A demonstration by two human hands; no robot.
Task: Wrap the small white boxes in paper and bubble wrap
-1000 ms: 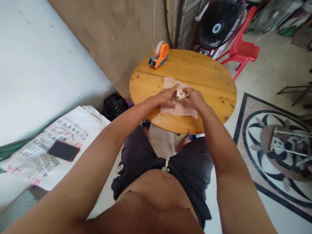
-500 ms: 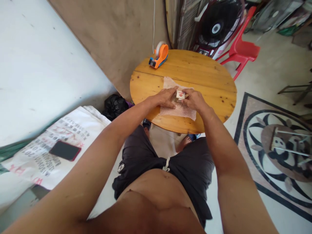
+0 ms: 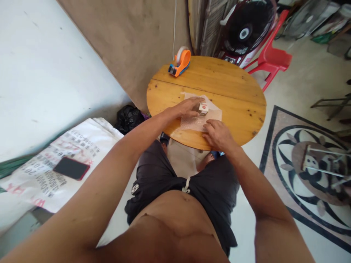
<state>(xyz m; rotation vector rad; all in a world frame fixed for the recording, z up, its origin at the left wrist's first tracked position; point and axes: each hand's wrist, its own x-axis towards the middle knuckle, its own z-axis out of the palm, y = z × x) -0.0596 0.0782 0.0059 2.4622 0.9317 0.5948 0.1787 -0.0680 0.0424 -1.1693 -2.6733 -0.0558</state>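
A small box [image 3: 203, 107] with a white, red-printed top stands on a sheet of bubble wrap [image 3: 191, 123] on the round wooden table [image 3: 238, 87]. My left hand [image 3: 189, 107] is at the box's left side, its fingers behind and its thumb in front, steadying it. Lower right, my right hand [image 3: 218, 134] has bent fingers and thumb at the sheet's near right edge, gripping the bubble wrap. That hand is apart from the box.
An orange tape dispenser [image 3: 181, 63] stands at the table's far left edge. Behind are a fan [image 3: 245, 33] and a red chair [image 3: 275, 56]. To my left, a phone [image 3: 71, 168] lies on white printed sacks [image 3: 90, 137], near a black plastic bag [image 3: 128, 118].
My right hand has left the box and come down toward me to the near edge of the bubble wrap. The sheet's right side has shifted; my left hand stays by the box.
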